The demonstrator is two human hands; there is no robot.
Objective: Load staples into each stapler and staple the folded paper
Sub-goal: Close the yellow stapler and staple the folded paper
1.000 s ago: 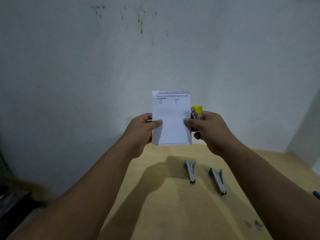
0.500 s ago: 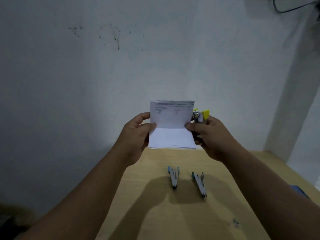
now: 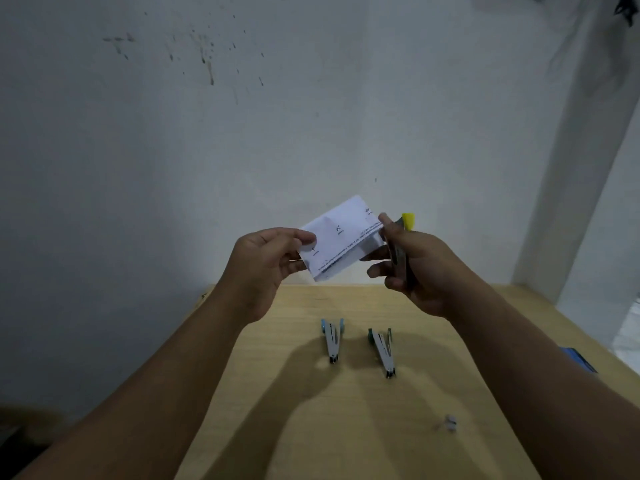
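A stained pale wall point(image 3: 242, 133) rises behind a light wooden table point(image 3: 346, 427). Above it the left hand point(image 3: 266, 268) pinches one end of the folded white printed paper point(image 3: 341, 242), which has turned from upright to sideways within the last second and is creased shorter. The right hand point(image 3: 412, 265) grips a yellow-tipped metal stapler point(image 3: 401, 244) and touches the paper's other end. Judging by this, stapling comes next. Two blue-ended staplers point(image 3: 332, 339) lie open on the table, well below.
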